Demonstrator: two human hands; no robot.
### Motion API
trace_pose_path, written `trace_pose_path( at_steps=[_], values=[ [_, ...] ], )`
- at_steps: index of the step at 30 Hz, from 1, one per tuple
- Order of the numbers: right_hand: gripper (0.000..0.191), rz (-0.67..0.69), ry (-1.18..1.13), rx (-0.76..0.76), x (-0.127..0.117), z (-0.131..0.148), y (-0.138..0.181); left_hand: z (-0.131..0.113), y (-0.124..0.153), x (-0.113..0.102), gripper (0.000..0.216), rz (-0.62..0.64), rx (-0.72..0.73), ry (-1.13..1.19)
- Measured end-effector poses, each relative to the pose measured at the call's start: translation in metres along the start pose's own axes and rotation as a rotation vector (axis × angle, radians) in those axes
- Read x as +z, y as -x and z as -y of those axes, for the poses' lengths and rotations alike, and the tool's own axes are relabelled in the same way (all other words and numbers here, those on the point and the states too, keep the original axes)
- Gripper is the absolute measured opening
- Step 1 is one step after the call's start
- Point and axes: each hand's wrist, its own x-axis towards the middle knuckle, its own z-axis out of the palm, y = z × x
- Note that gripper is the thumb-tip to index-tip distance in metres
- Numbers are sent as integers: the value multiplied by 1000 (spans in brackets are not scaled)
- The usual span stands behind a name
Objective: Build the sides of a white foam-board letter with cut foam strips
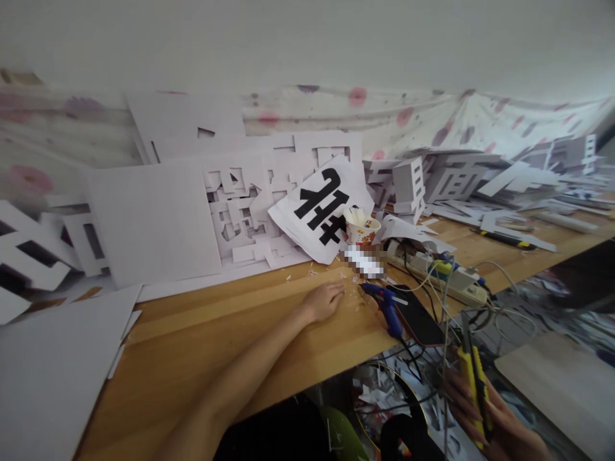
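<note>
My left hand [325, 302] rests on the wooden table [202, 339], fingers curled together; anything under them is hidden. Small white scraps [314, 271] lie just beyond it. To its right is a blue hot glue gun [384, 304], its nozzle pointing back toward the scraps, beside a dark phone-like slab [417, 317]. Low on the right, past the table's front edge, my right hand [500, 416] is wrapped round a yellow and black utility knife [473, 390], held upright with its blade end up. Behind my left hand leans a white sheet printed with a black character [317, 211].
A patterned paper cup [361, 232] holds white sticks. Cords tangle around a power strip [446, 282]. White boards [154, 224] with cut-outs lean at the back; cut letters [451, 179] pile up at right. Below the edge stands a bin of scraps [384, 390].
</note>
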Motion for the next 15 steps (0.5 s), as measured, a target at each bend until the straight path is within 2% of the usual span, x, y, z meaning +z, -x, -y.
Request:
trace_pose_path(
  at_steps=[2, 5, 8, 11, 15],
  values=[
    [53, 15, 4, -7, 3, 2, 2, 3, -3, -2, 38, -51, -69, -4],
    [53, 16, 5, -10, 4, 3, 2, 13, -10, -3, 43, -159, -298, -54],
    [50, 23, 5, -22, 4, 2, 0, 17, -16, 3, 49, -172, -462, -89],
    [48, 40, 4, -26, 3, 2, -1, 11, -11, 10, 58, -102, -447, -82],
    [54, 25, -19, -14, 1, 2, -2, -4, 9, 7, 53, 18, -236, -24]
  ],
)
